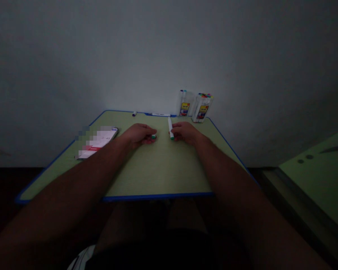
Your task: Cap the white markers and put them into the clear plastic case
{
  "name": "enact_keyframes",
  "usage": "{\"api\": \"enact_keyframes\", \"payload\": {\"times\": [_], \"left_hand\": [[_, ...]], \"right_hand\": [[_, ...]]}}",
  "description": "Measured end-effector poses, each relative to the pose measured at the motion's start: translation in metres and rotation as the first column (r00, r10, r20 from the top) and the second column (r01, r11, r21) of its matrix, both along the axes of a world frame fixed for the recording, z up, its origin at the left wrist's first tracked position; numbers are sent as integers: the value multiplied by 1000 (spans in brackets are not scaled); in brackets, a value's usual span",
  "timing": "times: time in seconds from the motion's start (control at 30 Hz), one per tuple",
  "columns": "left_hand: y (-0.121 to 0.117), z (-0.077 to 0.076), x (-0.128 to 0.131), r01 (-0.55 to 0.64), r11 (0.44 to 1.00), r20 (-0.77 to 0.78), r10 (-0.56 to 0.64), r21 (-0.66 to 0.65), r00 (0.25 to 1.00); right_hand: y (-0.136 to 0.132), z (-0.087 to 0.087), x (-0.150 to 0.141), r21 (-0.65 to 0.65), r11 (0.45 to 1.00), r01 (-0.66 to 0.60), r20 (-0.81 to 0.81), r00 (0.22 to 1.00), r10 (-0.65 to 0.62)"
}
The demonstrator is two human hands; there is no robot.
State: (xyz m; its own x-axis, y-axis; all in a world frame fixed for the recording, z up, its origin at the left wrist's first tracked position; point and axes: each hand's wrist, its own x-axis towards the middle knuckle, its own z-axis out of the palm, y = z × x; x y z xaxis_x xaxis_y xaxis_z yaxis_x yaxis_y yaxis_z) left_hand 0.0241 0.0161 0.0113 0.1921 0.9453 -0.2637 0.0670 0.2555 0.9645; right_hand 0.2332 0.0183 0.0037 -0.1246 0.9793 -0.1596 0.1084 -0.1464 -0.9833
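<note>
My right hand (184, 132) is closed around a white marker (170, 128) with a green lower end, held tilted over the table. Pinched in the fingers of my left hand (141, 134) is a small marker cap (153, 136) with a green end, partly covered by the fingers. Marker and cap are apart, with a short gap between the two hands. Another cap, dark purple and white (134, 113), lies near the table's back edge. At the back, a white marker (161, 115) lies lengthwise along the blue edge.
The pale green table (157, 176) has a blue rim and stands against a grey wall. A clear case (184, 105) with a few markers and a fuller case (202, 108) stand at the back right. A phone (98, 144), partly blurred, lies left of my left forearm.
</note>
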Motion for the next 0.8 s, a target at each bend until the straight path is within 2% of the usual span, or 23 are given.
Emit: {"api": "enact_keyframes", "payload": {"times": [0.33,0.8], "left_hand": [[0,-1,2,-53,999,41,53,-5,998],[3,-4,2,-70,998,60,70,3,996]], "right_hand": [[2,-3,0,-33,999,-6,-75,997,3],[5,-7,3,-30,999,-41,-67,997,39]]}}
